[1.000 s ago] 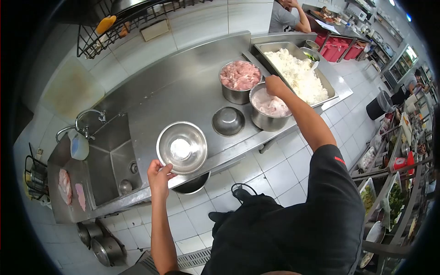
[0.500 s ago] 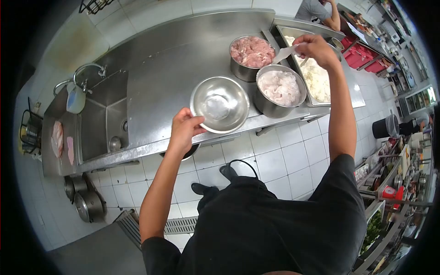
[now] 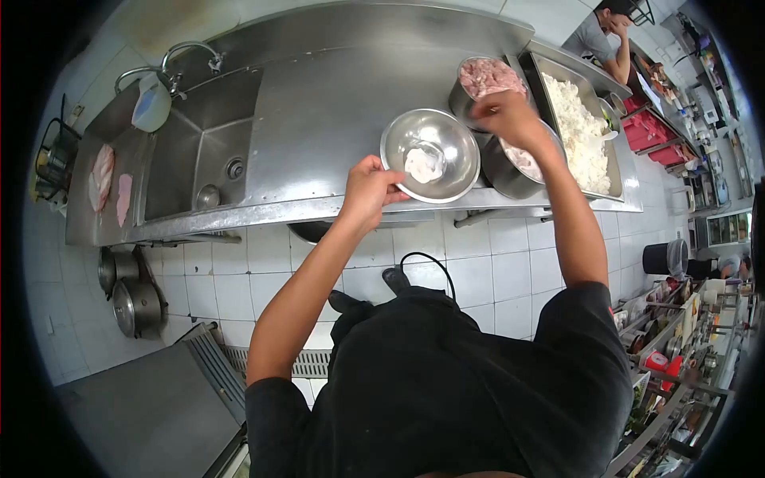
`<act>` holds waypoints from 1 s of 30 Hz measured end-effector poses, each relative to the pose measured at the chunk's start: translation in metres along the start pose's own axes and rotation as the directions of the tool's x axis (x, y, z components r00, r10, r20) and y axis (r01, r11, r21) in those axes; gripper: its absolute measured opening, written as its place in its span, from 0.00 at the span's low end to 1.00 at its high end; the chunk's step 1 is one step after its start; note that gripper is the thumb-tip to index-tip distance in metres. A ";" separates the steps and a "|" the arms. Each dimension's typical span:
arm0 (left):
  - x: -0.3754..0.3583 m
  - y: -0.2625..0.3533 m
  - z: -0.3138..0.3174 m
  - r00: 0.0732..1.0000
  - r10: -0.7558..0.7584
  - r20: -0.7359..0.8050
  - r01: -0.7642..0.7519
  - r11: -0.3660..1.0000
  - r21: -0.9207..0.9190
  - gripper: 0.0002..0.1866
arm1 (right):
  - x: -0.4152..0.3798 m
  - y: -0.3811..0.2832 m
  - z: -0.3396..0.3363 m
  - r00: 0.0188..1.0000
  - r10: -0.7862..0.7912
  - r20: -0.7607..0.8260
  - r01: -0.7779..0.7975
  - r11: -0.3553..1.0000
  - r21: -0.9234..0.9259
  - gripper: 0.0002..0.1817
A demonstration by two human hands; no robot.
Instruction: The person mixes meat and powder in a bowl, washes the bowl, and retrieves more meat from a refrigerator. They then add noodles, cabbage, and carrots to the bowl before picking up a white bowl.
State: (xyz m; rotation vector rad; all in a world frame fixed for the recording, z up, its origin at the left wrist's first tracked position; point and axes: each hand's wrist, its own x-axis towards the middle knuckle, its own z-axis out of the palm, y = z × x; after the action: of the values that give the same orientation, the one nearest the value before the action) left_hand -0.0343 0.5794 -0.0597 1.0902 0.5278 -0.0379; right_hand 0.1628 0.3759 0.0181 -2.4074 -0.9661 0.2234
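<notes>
My left hand [image 3: 371, 191] grips the rim of a shiny metal bowl [image 3: 457, 171], tilted slightly toward me near the counter's front edge. Inside the bowl lies a pale, whitish soft lump [image 3: 424, 165]. My right hand [image 3: 508, 119] hovers over two deep metal pots just right of the bowl, its fingers blurred and partly curled. Pink raw meat [image 3: 488, 76] fills the rear pot. Pale raw meat [image 3: 522, 159] is in the front pot [image 3: 510, 185], partly hidden by my right hand and wrist.
To the right, a deep tray holds white crumbly food [image 3: 579, 127]. A sink [image 3: 203, 147] with taps and a soap bottle [image 3: 151, 105] is left, beside meat pieces [image 3: 102, 177]. Lidded pots [image 3: 134, 307] stand on the floor. Another person [image 3: 598, 44] is at the far right.
The view has shifted left. My right hand has moved from above the tray to the pots, and the flat whitish piece it held no longer shows there. A whitish lump now lies in the bowl.
</notes>
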 end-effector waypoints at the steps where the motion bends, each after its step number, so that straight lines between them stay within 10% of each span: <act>1: -0.004 0.002 -0.007 1.000 0.010 -0.011 -0.010 1.000 0.001 0.09 | 0.006 0.024 -0.005 0.996 0.072 -0.049 -0.080 0.979 -0.186 0.13; 4: -0.018 0.000 -0.021 0.999 0.018 -0.050 -0.017 1.000 0.008 0.09 | 0.016 0.148 0.008 0.942 0.257 -0.218 -0.335 0.777 -0.532 0.14; 6: -0.021 0.002 -0.026 0.998 0.031 -0.061 -0.030 0.999 0.022 0.09 | 0.001 0.197 0.016 0.939 0.343 -0.014 -0.244 0.639 -0.730 0.17; 10: -0.018 -0.007 -0.030 0.997 0.010 -0.081 -0.009 1.000 0.001 0.09 | -0.010 0.185 0.014 0.890 0.424 -0.169 -0.439 0.695 -0.569 0.19; 14: -0.017 -0.007 -0.016 0.991 -0.016 -0.131 0.018 1.000 0.017 0.09 | -0.024 0.169 -0.011 0.880 0.420 0.223 -0.279 0.836 -0.472 0.16; 27: 0.001 -0.021 0.009 0.994 0.015 -0.107 -0.011 0.999 0.040 0.08 | -0.062 0.172 -0.017 0.999 0.024 -0.032 -0.035 0.912 -0.409 0.08; 30: 0.000 -0.017 0.014 0.994 0.020 -0.112 -0.013 0.998 0.061 0.08 | -0.065 0.160 -0.024 0.990 0.140 -0.022 -0.141 0.962 -0.233 0.08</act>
State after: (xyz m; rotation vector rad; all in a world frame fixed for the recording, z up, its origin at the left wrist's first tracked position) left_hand -0.0337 0.5599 -0.0688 1.1604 0.6217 0.0225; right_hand 0.2182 0.2251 -0.0492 -2.6949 -0.8605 0.1607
